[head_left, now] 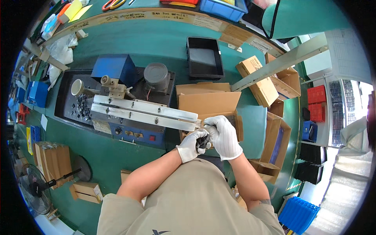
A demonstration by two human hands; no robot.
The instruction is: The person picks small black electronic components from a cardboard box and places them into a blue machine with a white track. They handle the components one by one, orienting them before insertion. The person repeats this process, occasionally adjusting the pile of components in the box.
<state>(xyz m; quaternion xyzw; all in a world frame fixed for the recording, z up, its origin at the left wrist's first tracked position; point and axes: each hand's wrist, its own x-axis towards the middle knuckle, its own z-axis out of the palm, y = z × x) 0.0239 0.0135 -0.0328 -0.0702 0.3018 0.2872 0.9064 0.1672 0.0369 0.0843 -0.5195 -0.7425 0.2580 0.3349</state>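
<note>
White gloves cover both my hands. My left hand (189, 147) is closed around a cluster of small black parts (202, 141), just below the end of a long pale metal rail (147, 112). Close beside it on the right, my right hand (225, 138) has its fingers bent in a pinch at the rail's end. Whatever lies between those fingertips is too small to make out. The rail runs out of a blue and black bench machine (135, 135) with knobs and a red switch. Right behind my hands stands an open cardboard box (209, 102).
Loose black pieces lie in a dark tray (64, 96) at the machine's left. An empty black bin (205, 74) sits farther back. Cardboard boxes (280, 141) line the right side, beyond a slanting metal post (280, 62). A fan (35, 188) stands at lower left.
</note>
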